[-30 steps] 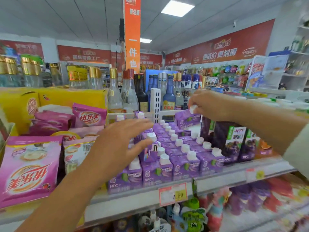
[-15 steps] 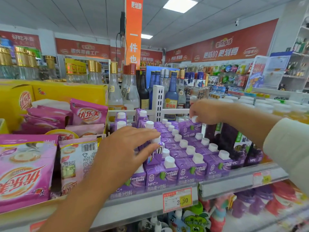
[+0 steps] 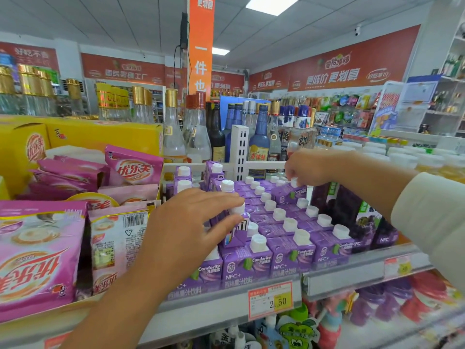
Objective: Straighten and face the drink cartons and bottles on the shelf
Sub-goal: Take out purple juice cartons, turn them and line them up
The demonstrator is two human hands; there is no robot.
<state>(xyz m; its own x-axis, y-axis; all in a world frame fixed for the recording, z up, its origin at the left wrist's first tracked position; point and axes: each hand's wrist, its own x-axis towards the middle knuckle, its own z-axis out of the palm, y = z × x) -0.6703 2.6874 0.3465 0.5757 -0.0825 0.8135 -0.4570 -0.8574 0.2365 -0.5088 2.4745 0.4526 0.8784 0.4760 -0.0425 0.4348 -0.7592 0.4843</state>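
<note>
Several rows of purple juice cartons [image 3: 289, 255] with white caps fill the shelf [image 3: 352, 270], front ones facing me. One carton [image 3: 239, 226] in the left row is turned sideways, its barcode side showing. My left hand [image 3: 191, 230] reaches over that row and pinches this carton's top around the cap. At the back of the right rows a tilted purple carton [image 3: 289, 195] is gripped at its cap by my right hand [image 3: 305, 167]. Two more purple cartons [image 3: 214, 172] stand raised at the back left.
Pink milk-tea bags [image 3: 37, 253] and yellow boxes [image 3: 100, 137] crowd the left. Glass liquor bottles [image 3: 198, 137] and a white slotted post [image 3: 239, 147] stand behind the cartons. Dark grape-juice cartons [image 3: 362, 217] sit to the right. A price tag [image 3: 270, 299] hangs on the shelf edge.
My left hand moved forward from hovering over the left row and closed on the sideways carton's top. My right hand kept its grip on the rear carton, lowering it a little.
</note>
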